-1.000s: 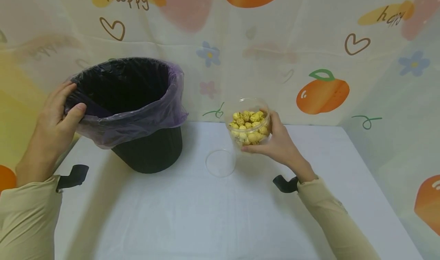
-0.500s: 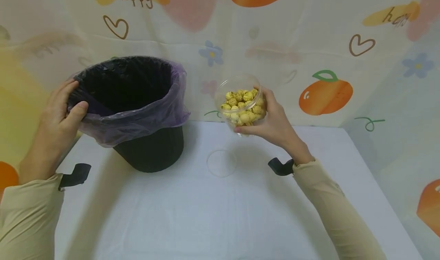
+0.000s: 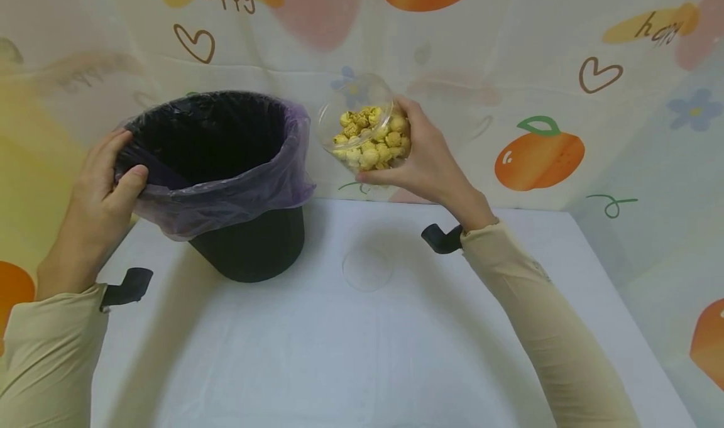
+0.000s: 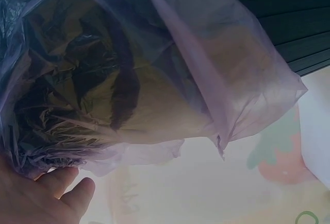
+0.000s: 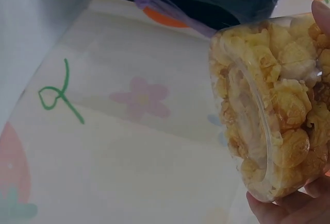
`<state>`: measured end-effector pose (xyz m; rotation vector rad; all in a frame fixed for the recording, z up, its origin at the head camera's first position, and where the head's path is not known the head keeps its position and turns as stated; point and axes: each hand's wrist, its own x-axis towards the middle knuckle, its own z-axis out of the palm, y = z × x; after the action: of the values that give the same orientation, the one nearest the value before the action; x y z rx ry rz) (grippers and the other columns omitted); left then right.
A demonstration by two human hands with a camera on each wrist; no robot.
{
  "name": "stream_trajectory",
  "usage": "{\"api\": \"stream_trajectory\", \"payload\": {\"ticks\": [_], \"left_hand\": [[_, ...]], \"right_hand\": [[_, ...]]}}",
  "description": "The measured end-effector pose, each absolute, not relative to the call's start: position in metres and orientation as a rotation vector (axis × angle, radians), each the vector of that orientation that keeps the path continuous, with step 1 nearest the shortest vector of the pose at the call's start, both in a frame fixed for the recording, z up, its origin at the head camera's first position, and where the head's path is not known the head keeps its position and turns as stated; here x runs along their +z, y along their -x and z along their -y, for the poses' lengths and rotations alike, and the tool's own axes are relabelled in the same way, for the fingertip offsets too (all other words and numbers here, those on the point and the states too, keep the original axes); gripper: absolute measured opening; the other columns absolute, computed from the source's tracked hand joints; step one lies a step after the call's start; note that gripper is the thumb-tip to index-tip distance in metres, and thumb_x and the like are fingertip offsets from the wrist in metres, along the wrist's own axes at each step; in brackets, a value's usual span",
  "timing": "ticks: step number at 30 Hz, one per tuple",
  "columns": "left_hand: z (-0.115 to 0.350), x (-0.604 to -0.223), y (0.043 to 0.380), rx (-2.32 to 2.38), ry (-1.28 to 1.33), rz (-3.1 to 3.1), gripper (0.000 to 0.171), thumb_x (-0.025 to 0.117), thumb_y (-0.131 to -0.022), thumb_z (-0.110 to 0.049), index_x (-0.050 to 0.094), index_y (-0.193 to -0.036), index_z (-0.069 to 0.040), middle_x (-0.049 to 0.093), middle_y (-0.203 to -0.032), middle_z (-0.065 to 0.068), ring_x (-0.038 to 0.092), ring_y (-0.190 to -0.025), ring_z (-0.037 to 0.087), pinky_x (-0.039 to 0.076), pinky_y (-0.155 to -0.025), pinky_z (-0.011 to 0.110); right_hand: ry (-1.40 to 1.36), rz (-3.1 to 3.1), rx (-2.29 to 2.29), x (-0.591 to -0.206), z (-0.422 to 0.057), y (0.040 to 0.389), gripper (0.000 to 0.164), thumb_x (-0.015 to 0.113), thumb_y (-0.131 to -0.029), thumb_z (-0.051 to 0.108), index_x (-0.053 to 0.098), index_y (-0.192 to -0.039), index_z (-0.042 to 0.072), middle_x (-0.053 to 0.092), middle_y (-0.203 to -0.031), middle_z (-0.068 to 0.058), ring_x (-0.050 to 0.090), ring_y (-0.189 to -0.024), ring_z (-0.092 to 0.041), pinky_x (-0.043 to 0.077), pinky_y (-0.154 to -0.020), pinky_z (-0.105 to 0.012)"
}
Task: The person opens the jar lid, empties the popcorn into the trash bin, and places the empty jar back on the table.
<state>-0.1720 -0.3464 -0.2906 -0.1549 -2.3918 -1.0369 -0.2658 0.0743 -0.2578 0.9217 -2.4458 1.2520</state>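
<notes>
My left hand (image 3: 102, 195) grips the left rim of a black trash bin (image 3: 254, 246), its thumb over the purple bag (image 3: 243, 198) that lines it. The bin is tilted on the table, its mouth facing me; its inside is dark. In my right hand (image 3: 421, 158) is a clear plastic jar (image 3: 362, 126) of yellow popcorn (image 3: 370, 142), held in the air just right of the bin. The jar leans left with its open mouth toward the bin. In the right wrist view the jar's base (image 5: 252, 126) shows popcorn pressed against it.
A clear round lid (image 3: 367, 269) lies flat on the white table (image 3: 339, 352), right of the bin. Behind stands a printed backdrop (image 3: 441, 101) with oranges and flowers, meeting the table's back edge. A black camera mount sits on each wrist.
My right hand has raised the popcorn jar and carried it left toward the bin, tipping it further left. The left hand stays on the bin's rim.
</notes>
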Motion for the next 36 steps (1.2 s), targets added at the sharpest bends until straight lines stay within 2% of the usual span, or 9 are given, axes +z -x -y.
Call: {"api": "stream_trajectory", "payload": {"ticks": [4,11,15,18,24,32,36], "left_hand": [[0.346,-0.291,0.172,-1.04,0.159,2.388,0.056,0.042,-0.1,-0.022,0.034,-0.154,-0.009,0.026,-0.163,0.011,0.019,-0.153,0.018,0.006,-0.126,0.031],[0.345,-0.291,0.173,-1.041,0.147,2.378,0.056,0.042,-0.1,-0.022,0.034,-0.154,-0.009,0.027,-0.163,0.012,0.019,-0.152,0.016,0.008,-0.125,0.026],[0.344,-0.292,0.175,-1.048,0.149,2.371,0.057,0.041,-0.099,-0.02,0.033,-0.154,-0.006,0.027,-0.161,0.017,0.019,-0.152,0.023,0.007,-0.126,0.03],[0.344,-0.292,0.175,-1.053,0.152,2.362,0.057,0.041,-0.098,-0.018,0.033,-0.153,-0.004,0.027,-0.16,0.021,0.019,-0.152,0.029,0.007,-0.126,0.033],[0.344,-0.293,0.173,-1.053,0.13,2.361,0.058,0.04,-0.099,-0.019,0.032,-0.154,-0.005,0.027,-0.161,0.021,0.02,-0.152,0.028,0.008,-0.126,0.031],[0.346,-0.294,0.174,-1.03,0.137,2.325,0.057,0.042,-0.098,-0.02,0.037,-0.152,-0.004,0.031,-0.158,0.022,0.024,-0.15,0.03,0.01,-0.125,0.031],[0.346,-0.295,0.175,-1.018,0.142,2.314,0.056,0.043,-0.098,-0.021,0.038,-0.151,-0.004,0.033,-0.157,0.023,0.025,-0.15,0.03,0.012,-0.125,0.029]], "right_hand": [[-0.925,2.464,1.141,-0.246,-0.062,0.272,0.115,0.095,-0.061,0.036,0.03,-0.151,0.006,0.051,-0.142,-0.009,0.051,-0.127,-0.017,0.042,-0.109,-0.032],[-0.95,2.496,0.971,-0.228,-0.04,0.279,0.115,0.092,-0.063,0.041,0.029,-0.152,0.006,0.046,-0.146,-0.006,0.046,-0.13,-0.015,0.037,-0.112,-0.024],[-0.949,2.528,0.876,-0.218,-0.028,0.283,0.116,0.091,-0.065,0.043,0.026,-0.154,0.007,0.044,-0.148,-0.006,0.043,-0.133,-0.015,0.034,-0.114,-0.023],[-0.966,2.528,0.799,-0.211,-0.018,0.285,0.115,0.09,-0.066,0.042,0.025,-0.154,0.006,0.043,-0.148,-0.007,0.042,-0.134,-0.016,0.033,-0.114,-0.024],[-0.962,2.541,0.574,-0.201,-0.003,0.288,0.112,0.088,-0.068,0.046,0.026,-0.154,0.01,0.042,-0.15,-0.009,0.043,-0.134,-0.021,0.035,-0.114,-0.029],[-0.972,2.492,0.33,-0.197,0.011,0.295,0.104,0.085,-0.072,0.043,0.029,-0.153,0.011,0.041,-0.15,-0.009,0.038,-0.141,-0.024,0.021,-0.123,-0.029],[-0.976,2.481,0.209,-0.195,0.019,0.295,0.103,0.082,-0.075,0.039,0.025,-0.156,0.013,0.038,-0.154,-0.009,0.034,-0.144,-0.025,0.019,-0.124,-0.032]]}}
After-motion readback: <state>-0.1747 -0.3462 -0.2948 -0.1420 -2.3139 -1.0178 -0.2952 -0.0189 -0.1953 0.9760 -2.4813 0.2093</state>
